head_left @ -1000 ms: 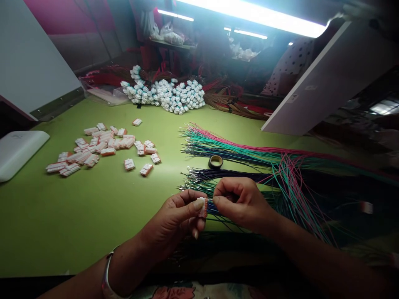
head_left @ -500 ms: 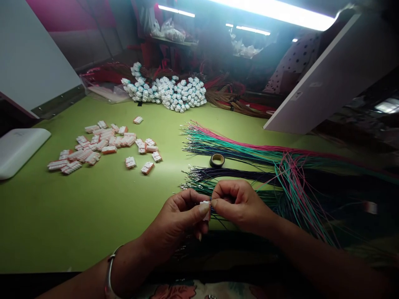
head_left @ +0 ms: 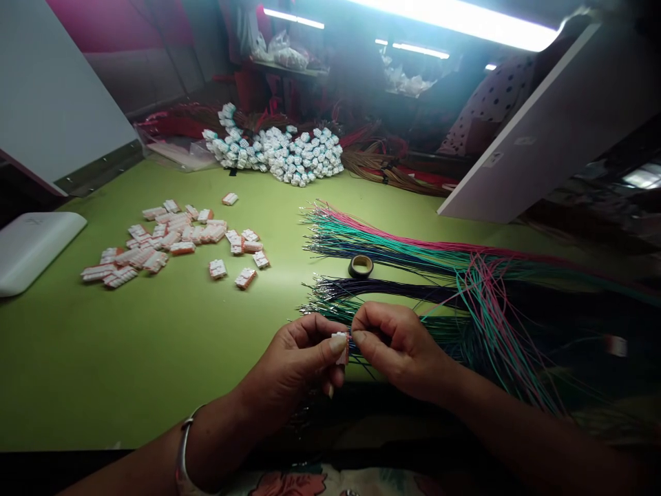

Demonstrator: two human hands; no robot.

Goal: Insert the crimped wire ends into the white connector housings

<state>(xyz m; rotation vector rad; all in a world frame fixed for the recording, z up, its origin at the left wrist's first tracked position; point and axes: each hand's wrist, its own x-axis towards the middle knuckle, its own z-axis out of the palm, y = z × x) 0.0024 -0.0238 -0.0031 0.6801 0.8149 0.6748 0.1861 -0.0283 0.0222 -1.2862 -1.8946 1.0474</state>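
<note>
My left hand (head_left: 304, 355) is closed, thumb and fingers gripping a small white-and-orange connector housing (head_left: 339, 346). Right beside it, my right hand (head_left: 395, 344) pinches a thin wire at the housing's right edge; the fingertips cover most of the wire, and how far its end goes in cannot be seen. Both hands are over the near ends of the dark and green wire bundle (head_left: 330, 306). More connector housings (head_left: 178, 231) lie loose in a pile to the left.
A black tape roll (head_left: 360, 266) lies between the wire bundles. Pink and teal wires (head_left: 392, 234) stretch to the right. White connectors on wires (head_left: 299, 155) are heaped at the back. A white plastic case (head_left: 38, 251) is at left, a slanted white panel (head_left: 516, 138) at right.
The right hand has shifted very slightly away from the housing, with a little more gap at the fingertips. The left hand keeps its hold on the housing.
</note>
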